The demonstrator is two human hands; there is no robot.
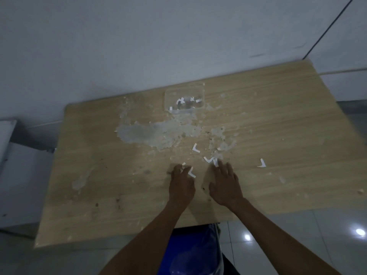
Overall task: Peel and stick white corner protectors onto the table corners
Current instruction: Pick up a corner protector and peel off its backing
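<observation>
The rectangular light wood-grain table (278, 120) fills most of the view; its laminate is peeled away in a large grey-white ragged patch (151, 133) across the centre, with smaller chips scattered to the right. A clear plastic rectangular container (184, 96) sits toward the far edge, just beyond the patch, holding several small white pieces too blurred to identify further. A blue seat (188, 253) shows below the near table edge. Both bare forearms reach in from the bottom. The left hand (181, 185) rests on the tabletop with fingers curled, its fingertips at a small white L-shaped corner protector (191, 172); whether it actually pinches that piece cannot be told. The right hand (225, 185), set apart from the left, lies palm down with fingers extended and relaxed, its fingertips touching a cluster of white L-shaped protectors (211, 160). A further white L-shaped protector (196, 148) lies loose just beyond both hands, near the patch edge. One more white L-shaped piece (261, 163) lies well apart to the right of the right hand.
</observation>
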